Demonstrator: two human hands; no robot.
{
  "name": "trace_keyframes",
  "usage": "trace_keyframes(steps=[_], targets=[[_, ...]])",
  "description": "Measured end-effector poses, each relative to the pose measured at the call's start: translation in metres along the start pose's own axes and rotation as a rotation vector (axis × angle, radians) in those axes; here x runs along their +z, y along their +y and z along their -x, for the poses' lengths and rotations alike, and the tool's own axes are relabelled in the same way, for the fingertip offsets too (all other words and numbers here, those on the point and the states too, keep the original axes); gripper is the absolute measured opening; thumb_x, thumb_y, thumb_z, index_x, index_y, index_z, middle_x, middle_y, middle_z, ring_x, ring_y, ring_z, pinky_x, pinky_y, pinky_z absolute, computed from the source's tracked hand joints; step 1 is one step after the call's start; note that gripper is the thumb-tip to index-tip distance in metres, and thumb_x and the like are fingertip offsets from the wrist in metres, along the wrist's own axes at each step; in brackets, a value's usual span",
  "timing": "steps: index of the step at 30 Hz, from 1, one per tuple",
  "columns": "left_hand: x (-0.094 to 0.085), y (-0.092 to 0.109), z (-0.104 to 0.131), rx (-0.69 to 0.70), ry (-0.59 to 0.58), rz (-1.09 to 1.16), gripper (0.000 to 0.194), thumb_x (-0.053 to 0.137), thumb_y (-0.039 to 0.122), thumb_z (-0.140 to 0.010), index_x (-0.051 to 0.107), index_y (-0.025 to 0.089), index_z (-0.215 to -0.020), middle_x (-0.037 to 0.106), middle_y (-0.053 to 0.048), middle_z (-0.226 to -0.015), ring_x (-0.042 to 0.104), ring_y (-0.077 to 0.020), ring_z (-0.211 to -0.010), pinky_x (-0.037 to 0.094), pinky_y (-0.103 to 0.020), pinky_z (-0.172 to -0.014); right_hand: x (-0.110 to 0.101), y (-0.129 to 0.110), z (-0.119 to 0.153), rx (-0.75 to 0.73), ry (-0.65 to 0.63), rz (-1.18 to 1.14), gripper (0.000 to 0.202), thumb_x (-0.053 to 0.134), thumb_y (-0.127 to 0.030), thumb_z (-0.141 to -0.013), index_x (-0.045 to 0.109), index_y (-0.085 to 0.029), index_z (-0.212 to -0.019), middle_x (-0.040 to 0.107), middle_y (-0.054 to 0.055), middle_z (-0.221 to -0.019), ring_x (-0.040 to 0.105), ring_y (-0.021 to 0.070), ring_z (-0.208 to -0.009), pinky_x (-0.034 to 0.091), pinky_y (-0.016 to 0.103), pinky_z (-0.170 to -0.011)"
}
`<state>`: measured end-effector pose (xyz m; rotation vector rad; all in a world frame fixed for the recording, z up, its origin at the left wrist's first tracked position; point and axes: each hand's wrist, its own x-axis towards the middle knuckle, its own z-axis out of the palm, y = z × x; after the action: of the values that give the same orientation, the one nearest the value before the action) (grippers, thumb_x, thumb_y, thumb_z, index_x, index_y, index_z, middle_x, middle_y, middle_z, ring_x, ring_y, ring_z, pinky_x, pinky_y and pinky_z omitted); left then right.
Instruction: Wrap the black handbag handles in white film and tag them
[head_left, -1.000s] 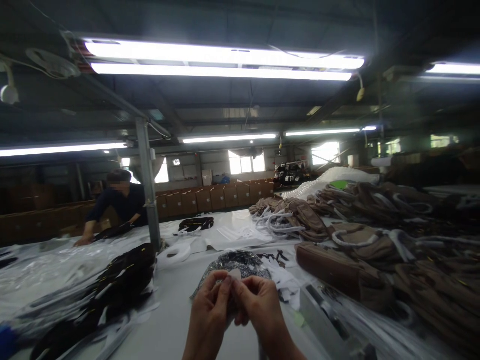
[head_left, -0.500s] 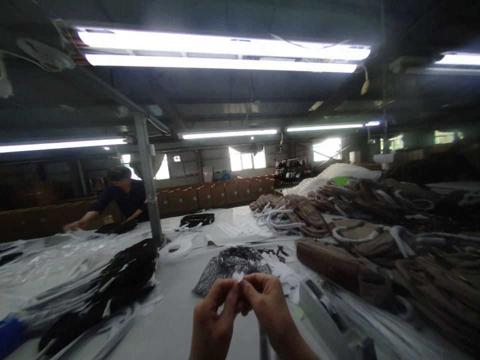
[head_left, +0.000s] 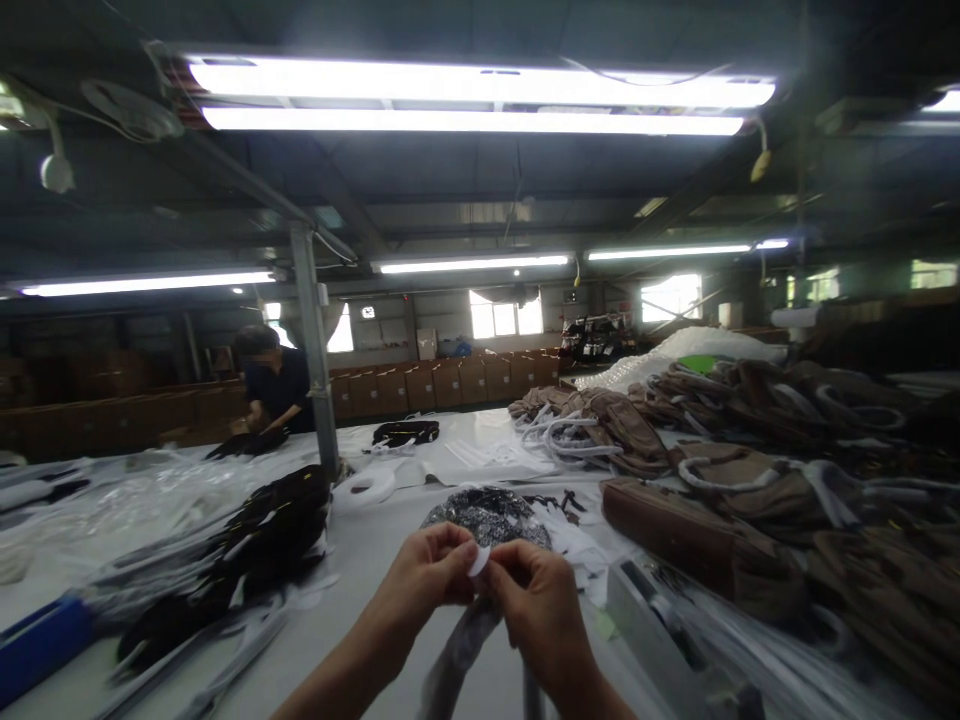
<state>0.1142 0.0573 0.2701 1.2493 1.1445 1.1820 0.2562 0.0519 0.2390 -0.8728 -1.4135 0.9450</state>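
Left hand [head_left: 427,575] pinches one edge of a small white tab [head_left: 478,560], thumb and forefinger closed on it; right hand [head_left: 536,600] pinches the other edge, fingers likewise shut tight. Tab sits between the two hands, held above the desk [head_left: 360,570], just in front of a sparkly grey-black bag [head_left: 484,512]. A grey strap [head_left: 457,650] hangs below the hands; cannot tell which hand carries it.

Left to right: blue item [head_left: 41,650] at the desk's near left edge, clear plastic sleeves [head_left: 127,510], a co-worker [head_left: 274,385] bent over the far side, a pile of black bags [head_left: 255,550], the steel post [head_left: 319,365], then brown bags with white handles [head_left: 720,480] heaped on the right.

Risks, as I judge them: the tab is tiny and thin, so a slip of either pinch would drop it among the white scraps by the bag and it would be hard to find. Pulling unevenly could tear or crease it. The loose strap could snag on the desk's clutter.

Versus the earlier frames: view has shifted a little right and down, the left forearm now shows more, the hands sit slightly higher against the bag, and the co-worker has drawn in from an outstretched reach to a stoop near the post.
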Motion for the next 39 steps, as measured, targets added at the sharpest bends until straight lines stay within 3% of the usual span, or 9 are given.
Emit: trace_keyframes(steps=[5, 10, 13, 16, 22, 26, 28, 32, 39], targets=[[0.0, 0.007, 0.003, -0.046, -0.05, -0.053, 0.041, 0.077, 0.046, -0.06, 0.056, 0.013, -0.073, 0.065, -0.002, -0.061, 0.058, -0.0107, -0.053, 0.046, -0.023, -0.055, 0.001, 0.005, 0.0, -0.042, -0.006, 0.057, 0.027, 0.06, -0.039, -0.08, 0.069, -0.014, -0.075, 0.062, 0.001, -0.054, 0.051, 0.012, -0.045, 0.039, 0.02, -0.04], [0.002, 0.011, -0.001, 0.032, -0.076, -0.121, 0.037, 0.07, 0.047, -0.066, 0.05, 0.017, -0.074, 0.063, 0.001, -0.059, 0.057, -0.0121, -0.048, 0.043, -0.023, -0.046, -0.005, 0.004, -0.006, -0.513, 0.086, 0.327, 0.015, 0.059, -0.03, -0.083, 0.066, -0.02, -0.091, 0.064, 0.007, -0.093, 0.06, 0.0199, -0.081, 0.048, 0.029, -0.07], [0.005, 0.011, -0.003, 0.044, -0.106, -0.15, 0.028, 0.063, 0.042, -0.072, 0.048, 0.018, -0.074, 0.058, 0.003, -0.056, 0.054, -0.0116, -0.046, 0.042, -0.023, -0.045, -0.009, 0.002, -0.014, -0.668, -0.012, 0.356, 0.009, 0.058, -0.022, -0.085, 0.064, -0.022, -0.079, 0.063, 0.003, -0.087, 0.058, 0.0177, -0.082, 0.044, 0.029, -0.075], [0.006, 0.008, -0.007, 0.157, -0.056, -0.234, 0.02, 0.057, 0.034, -0.075, 0.047, 0.018, -0.069, 0.051, 0.005, -0.055, 0.048, -0.0099, -0.048, 0.039, -0.023, -0.047, -0.011, 0.003, -0.019, -0.703, -0.005, 0.42, 0.011, 0.059, -0.019, -0.085, 0.06, -0.021, -0.074, 0.062, -0.001, -0.076, 0.056, 0.016, -0.075, 0.039, 0.031, -0.075], [-0.006, 0.016, -0.019, 0.378, 0.214, -0.36, 0.021, 0.049, 0.035, -0.081, 0.047, 0.019, -0.067, 0.043, 0.006, -0.054, 0.04, -0.0105, -0.052, 0.031, -0.024, -0.05, -0.016, 0.014, -0.012, -0.835, -0.085, 0.605, 0.017, 0.053, -0.015, -0.089, 0.058, -0.022, -0.073, 0.061, -0.005, -0.074, 0.057, 0.0124, -0.073, 0.016, 0.042, -0.102], [-0.006, 0.036, -0.018, 0.401, 0.102, -0.307, 0.022, 0.05, 0.038, -0.081, 0.047, 0.019, -0.071, 0.047, 0.006, -0.055, 0.041, -0.0103, -0.051, 0.033, -0.024, -0.051, -0.022, 0.012, -0.013, -0.829, -0.117, 0.673, 0.013, 0.056, -0.036, -0.088, 0.065, -0.028, -0.087, 0.061, 0.002, -0.106, 0.051, 0.0239, -0.108, 0.012, 0.051, -0.106], [-0.002, 0.044, -0.015, 0.429, 0.024, -0.281, 0.021, 0.052, 0.037, -0.082, 0.048, 0.019, -0.073, 0.048, 0.006, -0.057, 0.041, -0.0098, -0.052, 0.034, -0.023, -0.052, -0.023, 0.007, -0.017, -0.79, -0.204, 0.711, 0.033, 0.062, -0.052, -0.08, 0.062, -0.032, -0.107, 0.054, 0.006, -0.123, 0.043, 0.0305, -0.12, 0.013, 0.056, -0.106], [0.003, 0.05, -0.012, 0.443, -0.037, -0.267, 0.021, 0.054, 0.036, -0.082, 0.049, 0.018, -0.072, 0.048, 0.005, -0.056, 0.042, -0.0094, -0.051, 0.033, -0.022, -0.05, -0.019, -0.002, -0.022, -0.723, -0.35, 0.695, 0.055, 0.07, -0.059, -0.068, 0.058, -0.031, -0.114, 0.066, 0.004, -0.106, 0.046, 0.0307, -0.118, 0.006, 0.061, -0.107], [0.0, 0.042, -0.018, 0.446, 0.175, -0.147, 0.02, 0.054, 0.029, -0.079, 0.047, 0.018, -0.065, 0.043, 0.006, -0.052, 0.036, -0.0071, -0.047, 0.028, -0.021, -0.048, -0.014, -0.004, -0.01, -0.768, -0.377, 0.614, 0.039, 0.067, -0.049, -0.077, 0.06, -0.026, -0.108, 0.07, 0.003, -0.101, 0.056, 0.0236, -0.111, 0.002, 0.054, -0.111]])
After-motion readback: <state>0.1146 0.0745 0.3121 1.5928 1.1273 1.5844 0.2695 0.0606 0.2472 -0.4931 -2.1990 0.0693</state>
